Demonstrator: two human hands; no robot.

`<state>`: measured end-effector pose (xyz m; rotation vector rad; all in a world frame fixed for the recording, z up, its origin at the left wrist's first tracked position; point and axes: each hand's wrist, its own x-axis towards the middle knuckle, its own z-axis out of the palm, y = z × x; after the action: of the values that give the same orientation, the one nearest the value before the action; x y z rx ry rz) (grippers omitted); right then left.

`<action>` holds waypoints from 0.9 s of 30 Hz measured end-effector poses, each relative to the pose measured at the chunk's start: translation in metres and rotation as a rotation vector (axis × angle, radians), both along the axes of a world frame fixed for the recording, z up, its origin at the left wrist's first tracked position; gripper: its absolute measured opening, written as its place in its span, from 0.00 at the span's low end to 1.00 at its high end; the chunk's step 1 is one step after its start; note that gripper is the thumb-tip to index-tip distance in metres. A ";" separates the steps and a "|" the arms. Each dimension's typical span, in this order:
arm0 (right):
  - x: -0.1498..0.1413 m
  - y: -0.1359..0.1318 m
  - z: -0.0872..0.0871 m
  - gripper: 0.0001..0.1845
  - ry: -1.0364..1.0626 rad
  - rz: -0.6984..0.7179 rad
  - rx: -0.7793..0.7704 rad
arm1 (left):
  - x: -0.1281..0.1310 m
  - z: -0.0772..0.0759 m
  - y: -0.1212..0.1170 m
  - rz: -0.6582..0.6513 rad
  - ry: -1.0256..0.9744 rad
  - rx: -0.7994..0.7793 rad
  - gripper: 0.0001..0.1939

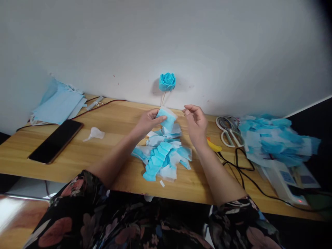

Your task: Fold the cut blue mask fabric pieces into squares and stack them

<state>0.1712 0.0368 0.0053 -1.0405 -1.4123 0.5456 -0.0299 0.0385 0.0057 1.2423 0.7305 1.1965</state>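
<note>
Between the thumb and fingers of my left hand point(150, 119) is a blue and white fabric piece point(167, 117), held above the table. To its right, my right hand point(195, 121) is apart from the piece, with thumb and fingertips drawn together in a pinch. Whether anything thin is in that pinch I cannot make out. Below both hands lies a loose heap of cut blue and white fabric pieces point(158, 159), some with scalloped edges. Behind the left hand, a blue fabric rose point(167, 82) on thin sticks stands against the wall.
Pale blue face masks point(61, 103), a black phone point(55, 141) and a white scrap point(95, 133) lie at left. At right are white-handled scissors point(232, 137), a yellow glue gun point(214, 145) with a black cord, more blue fabric point(277, 138) and a power strip point(285, 183).
</note>
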 end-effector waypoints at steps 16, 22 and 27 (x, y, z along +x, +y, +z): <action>-0.002 -0.005 0.008 0.09 -0.131 0.133 -0.001 | 0.006 -0.003 -0.003 -0.020 0.079 0.052 0.15; -0.001 0.007 0.002 0.25 0.392 0.228 -0.296 | 0.005 0.001 -0.008 -0.005 0.129 0.052 0.12; -0.002 0.011 -0.001 0.28 0.472 0.267 -0.385 | 0.004 0.007 -0.011 -0.024 0.191 0.078 0.13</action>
<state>0.1692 0.0478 0.0039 -0.9398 -1.0468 1.2114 -0.0258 0.0272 0.0123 1.4403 0.8131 1.1053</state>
